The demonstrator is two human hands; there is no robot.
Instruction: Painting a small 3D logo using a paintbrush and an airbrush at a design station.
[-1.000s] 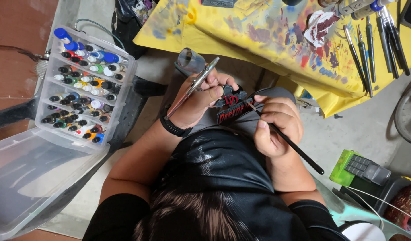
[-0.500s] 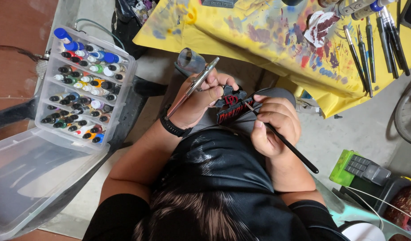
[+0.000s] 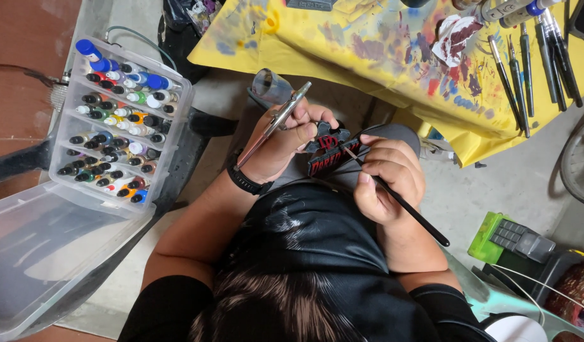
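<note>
The fingers [image 3: 314, 123] of the left hand [image 3: 282, 149] are curled shut around a small black plaque [image 3: 333, 152] with red raised shapes, pinning it from the left so its face tilts up toward the eyes. A metal airbrush [image 3: 276, 120] is tucked in the same hand, slanting up and away, parked there to keep it within reach while the other tool works. The right hand [image 3: 387, 180] closes its fingers on a thin black paintbrush [image 3: 399, 199], held like a pen; the tip touches the plaque's red part and the handle trails back to the lower right. The plaque sits above the lap, between both hands, near the edge of the table's paint-stained yellow cloth [image 3: 368, 50]. A clear open case of small paint bottles [image 3: 118, 120] stands to the left, and spare brushes [image 3: 526, 63] lie on the cloth.
</note>
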